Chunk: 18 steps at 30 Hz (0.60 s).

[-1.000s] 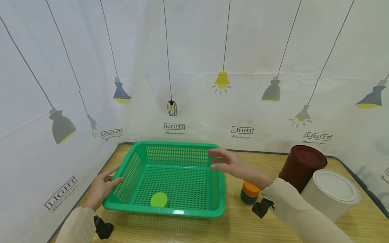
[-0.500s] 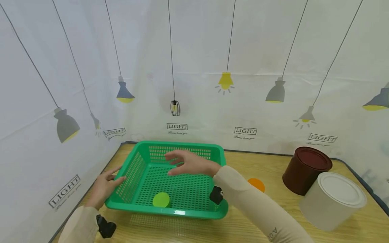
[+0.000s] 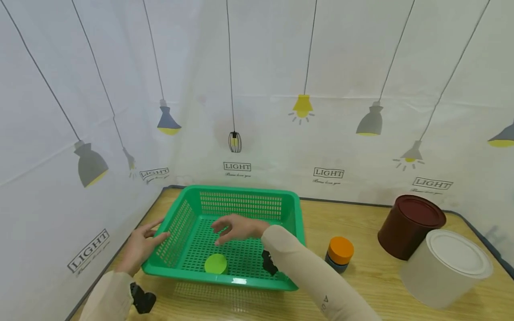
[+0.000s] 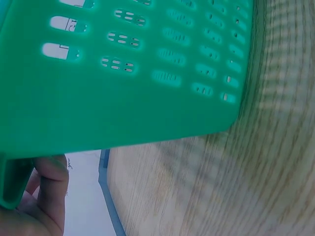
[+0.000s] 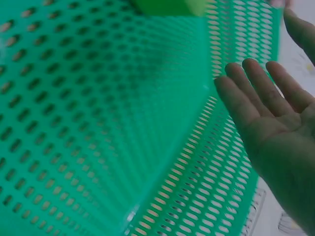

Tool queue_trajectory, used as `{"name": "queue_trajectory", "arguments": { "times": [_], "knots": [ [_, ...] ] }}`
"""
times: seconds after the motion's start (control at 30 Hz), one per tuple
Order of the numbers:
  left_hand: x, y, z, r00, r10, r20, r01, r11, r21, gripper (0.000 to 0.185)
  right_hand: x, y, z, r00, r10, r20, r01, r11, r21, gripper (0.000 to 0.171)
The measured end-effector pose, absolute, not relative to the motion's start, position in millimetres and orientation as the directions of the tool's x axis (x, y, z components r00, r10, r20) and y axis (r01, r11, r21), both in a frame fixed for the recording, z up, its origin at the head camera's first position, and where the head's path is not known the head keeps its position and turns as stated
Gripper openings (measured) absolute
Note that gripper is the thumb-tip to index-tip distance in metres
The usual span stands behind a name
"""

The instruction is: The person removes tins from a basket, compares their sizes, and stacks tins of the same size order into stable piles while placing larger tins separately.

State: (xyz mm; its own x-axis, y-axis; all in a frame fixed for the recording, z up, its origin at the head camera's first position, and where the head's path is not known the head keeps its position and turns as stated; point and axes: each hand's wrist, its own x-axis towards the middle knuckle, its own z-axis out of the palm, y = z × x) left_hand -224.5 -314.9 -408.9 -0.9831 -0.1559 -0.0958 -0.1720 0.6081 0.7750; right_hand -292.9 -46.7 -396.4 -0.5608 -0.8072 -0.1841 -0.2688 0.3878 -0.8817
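Observation:
A green plastic basket [image 3: 241, 280] with slotted walls sits on the wooden table. At its left rim, my left hand [image 3: 140, 247] grips the edge, thumb over the top. The left wrist view shows that hand's fingers [image 4: 52, 189] bent under the rim. My right hand [image 3: 237, 227] hovers over the basket's inside, palm bare and fingers spread a little, holding nothing. Below it, near the front wall, stands a lime-green round-topped object [image 3: 216, 264]; its lower part is hidden by the rim. In the right wrist view a green piece [image 5: 170, 6] shows at the top edge.
To the right of the basket is a small dark jar [image 3: 336, 265] with an orange lid [image 3: 341, 249]. Farther right, a dark red can [image 3: 409, 227] stands beside a white can [image 3: 445, 269]. A white printed curtain [image 3: 269, 133] hangs behind the table [image 3: 353, 214].
My right hand has moved left from the basket's right rim to over its middle, and sunk lower. My left hand stays at the left rim. The whole head view has shifted slightly.

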Motion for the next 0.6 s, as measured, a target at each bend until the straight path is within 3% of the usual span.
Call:
{"name": "queue_trajectory", "arguments": {
  "times": [0.4,0.6],
  "knots": [
    [-223.6,-314.0,-406.9,-0.989,-0.131,-0.068,-0.135,0.614,0.777,0.063,-284.9,-55.2,-420.6,-0.388,-0.851,-0.354,-0.315,0.483,-0.817,0.056],
    [-222.9,-315.1,-409.0,-0.988,-0.140,-0.069,-0.141,0.607,0.782,0.063,-286.6,-56.9,-427.4,-0.367,-0.861,-0.353,-0.360,0.481,-0.800,0.055]
  ]
}}
